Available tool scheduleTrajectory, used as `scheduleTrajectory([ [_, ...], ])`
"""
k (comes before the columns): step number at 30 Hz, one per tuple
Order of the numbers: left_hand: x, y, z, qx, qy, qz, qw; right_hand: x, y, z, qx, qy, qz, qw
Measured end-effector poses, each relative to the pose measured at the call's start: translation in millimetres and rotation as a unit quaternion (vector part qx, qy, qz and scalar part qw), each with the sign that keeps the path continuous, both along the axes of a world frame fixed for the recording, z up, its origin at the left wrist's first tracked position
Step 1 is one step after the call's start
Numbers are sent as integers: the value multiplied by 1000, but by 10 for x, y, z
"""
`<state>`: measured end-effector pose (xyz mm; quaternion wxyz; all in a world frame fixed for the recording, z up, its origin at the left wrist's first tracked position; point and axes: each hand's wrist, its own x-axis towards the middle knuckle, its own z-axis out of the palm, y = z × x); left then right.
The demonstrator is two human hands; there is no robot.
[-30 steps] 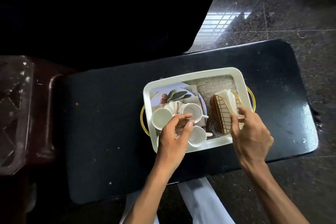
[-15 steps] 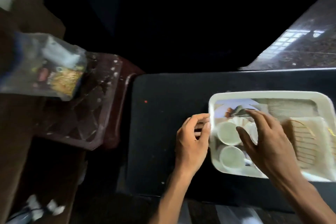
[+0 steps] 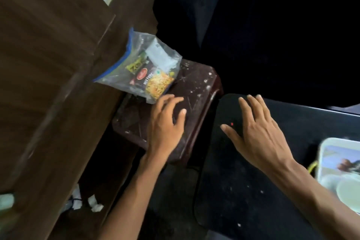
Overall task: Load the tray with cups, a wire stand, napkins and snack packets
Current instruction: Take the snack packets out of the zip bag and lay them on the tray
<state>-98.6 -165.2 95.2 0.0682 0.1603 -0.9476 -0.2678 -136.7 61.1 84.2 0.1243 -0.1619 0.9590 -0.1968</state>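
While both hands hover empty, I see left hand (image 3: 165, 124) over brown stool (image 3: 194, 87), fingers (image 3: 167, 100) spread, tips at edge of snack bag (image 3: 144, 70) at 11 o'clock, contact unclear. Right hand (image 3: 261, 132) over black counter (image 3: 243, 191), fingers straight, holding nothing. Tray (image 3: 329, 141) with cup (image 3: 350, 191) at its 4 o'clock, blurred.

A snack bag (image 3: 144, 72) lies on brown stool (image 3: 194, 87), tray (image 3: 322, 148) on black table (image 3: 243, 191).

Two hands (image 3: 165, 122) (image 3: 259, 136), one bag (image 3: 144, 70), one tray (image 3: 331, 140)
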Motion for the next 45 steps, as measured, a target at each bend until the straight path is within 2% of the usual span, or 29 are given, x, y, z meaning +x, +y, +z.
scheduleTrajectory([
  [7, -547, -1449, 135, -112, 1, 104, 988, -292, -1070, 205, 1, 10, 100, 995],
  [9, -761, -1797, 140, -126, -31, 101, 986, -346, -1303, 240, 12, 21, 114, 993],
  [13, -1092, -2247, 60, -95, -148, 68, 982, -396, -1638, 228, 34, 30, 141, 989],
  [15, -1158, -2360, 12, -92, -168, 50, 980, -399, -1735, 207, 34, 24, 151, 988],
  [21, -1045, -2354, 103, -190, -95, 28, 977, -315, -1729, 300, 26, 20, 157, 987],
  [24, -925, -2165, 355, -155, -49, 56, 985, -220, -1610, 485, -44, -34, 113, 992],
  [26, -803, -1927, 662, -108, -23, 66, 992, -127, -1505, 667, -145, -86, 44, 985],
  [27, -721, -1760, 839, -86, -10, 58, 995, -73, -1440, 781, -213, -109, -8, 971],
  [29, -509, -1371, 1159, -96, 4, 5, 995, 55, -1323, 1043, -363, -134, -120, 914],
  [33, 76, -464, 1692, -185, 55, -109, 975, 290, -1036, 1619, -504, -193, -225, 811],
  [35, 386, -48, 1835, -184, 61, -144, 970, 423, -838, 1860, -515, -219, -270, 783],
  [40, 1060, 906, 2086, -120, 65, -177, 975, 946, -78, 2222, -504, -219, -346, 760],
  [43, 1373, 1422, 2257, -16, 49, -171, 984, 1281, 490, 2425, -521, -266, -355, 729],
  [45, 1514, 1743, 2414, 92, 28, -143, 985, 1459, 891, 2535, -530, -294, -376, 701],
])
